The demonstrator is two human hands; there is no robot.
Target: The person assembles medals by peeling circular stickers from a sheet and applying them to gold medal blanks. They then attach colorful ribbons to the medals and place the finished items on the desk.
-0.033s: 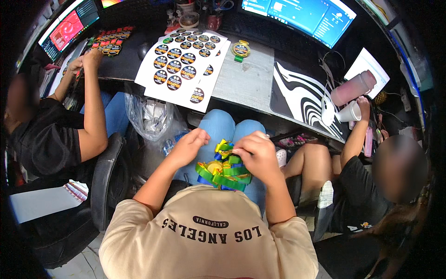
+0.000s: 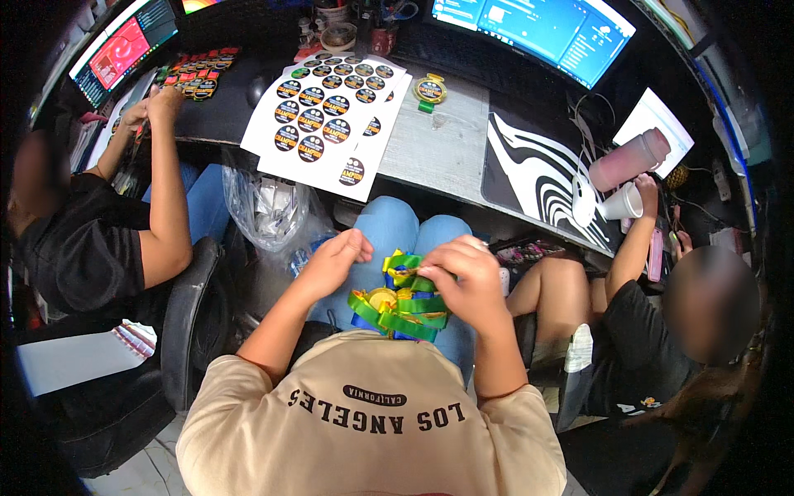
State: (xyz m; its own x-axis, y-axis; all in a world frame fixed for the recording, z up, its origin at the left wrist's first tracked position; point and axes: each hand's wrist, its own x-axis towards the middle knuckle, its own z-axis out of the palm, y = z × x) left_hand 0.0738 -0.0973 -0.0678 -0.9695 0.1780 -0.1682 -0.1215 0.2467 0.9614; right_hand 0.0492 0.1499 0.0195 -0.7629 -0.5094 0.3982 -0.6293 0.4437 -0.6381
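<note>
Over my lap lies a tangled heap of green, blue and yellow medal ribbons (image 2: 413, 318), with a gold medal (image 2: 382, 299) among them. My right hand (image 2: 466, 273) has thumb and fingers pinched on a green ribbon (image 2: 405, 266) at the far end of the heap. To the left of the heap, my left hand (image 2: 335, 260) is raised, its fingers bent and pressed together. Whether something small sits in its fingertips is hidden. On the desk ahead lies another gold medal (image 2: 430, 88) with a green ribbon.
Sheets of round printed stickers (image 2: 318, 165) overlap the desk edge. A striped mat (image 2: 529, 165), white cup (image 2: 622, 202) and pink tumbler (image 2: 630, 159) lie to the right. Co-workers sit on both sides; the left one handles things near several medals (image 2: 198, 78). A plastic bag (image 2: 269, 207) hangs below the desk.
The green ribbon at my right fingertips has shifted and shows more of its length. My right hand has moved slightly; my left hand stays almost in place.
</note>
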